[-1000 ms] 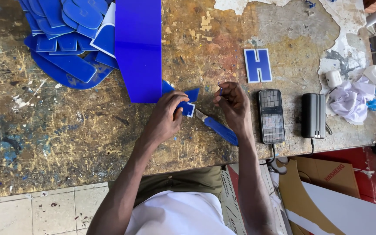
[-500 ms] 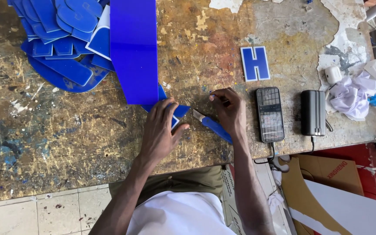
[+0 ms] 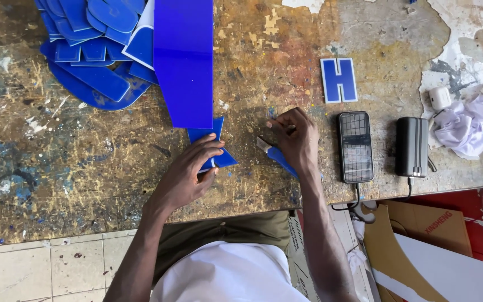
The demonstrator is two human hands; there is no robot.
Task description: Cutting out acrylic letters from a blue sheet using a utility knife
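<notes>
A: Two hands down. Left hand (image 3: 188, 176) fingers spread flat, pinning small blue plastic piece (image 3: 211, 148) on counter (image 3: 85, 184).

B: Right hand (image 3: 294, 137) fingers pinching blue-handled knife (image 3: 278, 155). Thin, stiff, slick, probably light; grip by edges.

Knife blade (image 3: 264, 145) under right hand (image 3: 296, 137)

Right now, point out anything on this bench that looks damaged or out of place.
The bench top is badly worn: white coating peels in patches at the far right corner, with paint blotches at the left. Crumpled white cloth lies at the right edge. The blue offcuts sit in a loose heap.
</notes>
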